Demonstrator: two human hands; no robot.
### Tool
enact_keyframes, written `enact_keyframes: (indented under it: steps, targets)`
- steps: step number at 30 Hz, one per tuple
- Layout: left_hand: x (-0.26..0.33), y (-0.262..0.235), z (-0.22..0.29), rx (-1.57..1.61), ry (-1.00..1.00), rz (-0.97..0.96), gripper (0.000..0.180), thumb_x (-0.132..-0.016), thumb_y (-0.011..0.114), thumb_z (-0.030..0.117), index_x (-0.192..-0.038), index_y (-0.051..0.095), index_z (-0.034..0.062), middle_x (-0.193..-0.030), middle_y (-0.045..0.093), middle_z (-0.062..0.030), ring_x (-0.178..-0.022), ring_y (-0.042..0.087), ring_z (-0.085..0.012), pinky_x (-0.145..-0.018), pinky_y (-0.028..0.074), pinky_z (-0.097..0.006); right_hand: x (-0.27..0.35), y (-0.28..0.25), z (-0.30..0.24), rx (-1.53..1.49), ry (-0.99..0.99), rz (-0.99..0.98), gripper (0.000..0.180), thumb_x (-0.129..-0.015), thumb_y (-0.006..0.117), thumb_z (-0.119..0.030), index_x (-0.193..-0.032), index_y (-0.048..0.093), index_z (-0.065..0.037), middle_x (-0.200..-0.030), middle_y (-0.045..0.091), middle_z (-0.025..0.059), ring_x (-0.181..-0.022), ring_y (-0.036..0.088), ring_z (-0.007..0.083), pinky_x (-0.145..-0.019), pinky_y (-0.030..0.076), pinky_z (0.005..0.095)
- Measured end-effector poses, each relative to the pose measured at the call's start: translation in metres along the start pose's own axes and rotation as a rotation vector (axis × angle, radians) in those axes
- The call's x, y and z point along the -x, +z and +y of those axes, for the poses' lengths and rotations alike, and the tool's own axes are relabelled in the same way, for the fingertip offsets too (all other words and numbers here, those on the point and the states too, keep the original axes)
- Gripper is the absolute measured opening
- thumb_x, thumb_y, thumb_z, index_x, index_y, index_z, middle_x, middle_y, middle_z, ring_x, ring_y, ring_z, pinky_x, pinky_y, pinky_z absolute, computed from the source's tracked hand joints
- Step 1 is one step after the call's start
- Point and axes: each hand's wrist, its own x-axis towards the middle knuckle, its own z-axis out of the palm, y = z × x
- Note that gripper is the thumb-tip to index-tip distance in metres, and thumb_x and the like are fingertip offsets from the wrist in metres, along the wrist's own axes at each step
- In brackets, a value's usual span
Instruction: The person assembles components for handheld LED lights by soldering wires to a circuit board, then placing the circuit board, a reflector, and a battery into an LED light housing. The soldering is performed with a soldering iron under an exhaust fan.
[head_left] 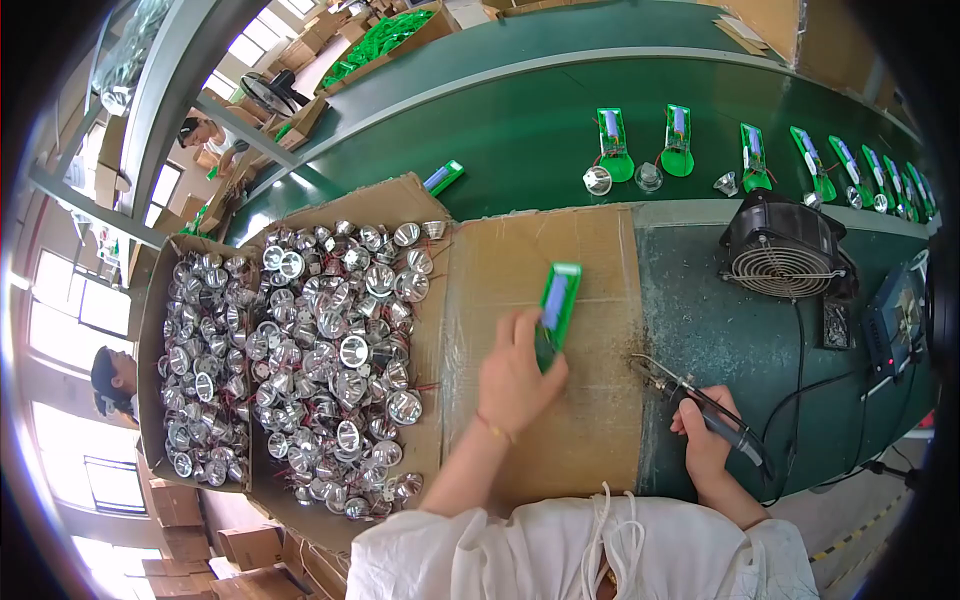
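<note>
On the cardboard sheet (545, 450) in front of me lies a green plastic lamp housing (562, 300) with a blue cylindrical cell inside. My left hand (518, 378) is closed on its near end, the fingers slightly blurred. My right hand (708, 428) grips the black handle of a soldering iron (738, 436). Its thin metal tip points left, over the right edge of the cardboard and apart from the housing. To the left, a cardboard box (430, 340) holds many silver reflector cups (340, 330) with red wires.
Green housings (677, 160) with reflectors stand in a row along the far bench. Another housing (442, 178) lies behind the box. At right are a black fan (785, 250), a soldering station (893, 320) and loose cables. Two people (215, 140) are at the left.
</note>
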Motion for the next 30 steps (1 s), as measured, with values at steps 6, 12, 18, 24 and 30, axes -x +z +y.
enact_keyframes:
  steps: [6, 12, 18, 24, 30]
  targets:
    - [-0.049, -0.027, -0.045, -0.061, 0.009, 0.342, 0.030, -0.070, 0.066, 0.022, -0.092, 0.056, 0.0050, -0.092, 0.055, -0.0128, -0.086, 0.055, -0.0289, -0.072, 0.046, -0.039, 0.000, 0.002, 0.001, -0.037, -0.008, 0.022, 0.013, -0.078, 0.060, -0.005, -0.081, 0.048, -0.001, -0.064, 0.056, 0.0070, -0.052, 0.054, 0.0101, -0.048, 0.045, 0.0218]
    - [-0.143, -0.016, -0.135, -0.852, 0.261, 0.238, 0.012, -0.076, 0.052, 0.020, -0.077, 0.061, 0.0109, -0.082, 0.055, -0.0044, -0.086, 0.051, -0.0230, -0.072, 0.040, -0.037, 0.006, 0.007, -0.001, -0.030, -0.028, 0.008, 0.013, -0.076, 0.063, -0.003, -0.079, 0.050, -0.002, -0.063, 0.056, 0.0057, -0.053, 0.054, 0.0094, -0.049, 0.045, 0.0227]
    - [-0.136, -0.006, -0.135, -0.792, 0.183, 0.239, 0.013, -0.079, 0.050, 0.017, -0.079, 0.060, 0.0083, -0.079, 0.059, -0.0044, -0.079, 0.055, -0.0234, -0.070, 0.041, -0.037, 0.007, 0.004, 0.005, 0.008, -0.041, -0.026, 0.013, -0.077, 0.061, -0.003, -0.079, 0.048, -0.002, -0.064, 0.057, 0.0073, -0.053, 0.055, 0.0106, -0.049, 0.046, 0.0237]
    - [-0.051, -0.033, -0.066, 0.802, -0.160, 0.399, 0.011, -0.087, 0.052, 0.008, -0.081, 0.056, -0.0011, -0.066, 0.058, -0.0017, -0.062, 0.053, -0.0055, -0.058, 0.043, -0.019, 0.010, 0.007, 0.002, -0.018, -0.070, -0.003, 0.012, -0.078, 0.059, -0.003, -0.078, 0.048, -0.002, -0.064, 0.057, 0.0077, -0.052, 0.053, 0.0105, -0.048, 0.044, 0.0228]
    - [0.041, -0.017, -0.039, 0.749, -0.435, 0.107, 0.016, -0.081, 0.062, 0.014, -0.078, 0.064, -0.0021, -0.065, 0.061, -0.0045, -0.056, 0.053, -0.0067, -0.051, 0.040, -0.021, 0.013, 0.012, -0.008, -0.030, -0.122, -0.085, 0.012, -0.078, 0.058, -0.002, -0.080, 0.047, 0.000, -0.065, 0.057, 0.0085, -0.053, 0.054, 0.0109, -0.049, 0.044, 0.0226]
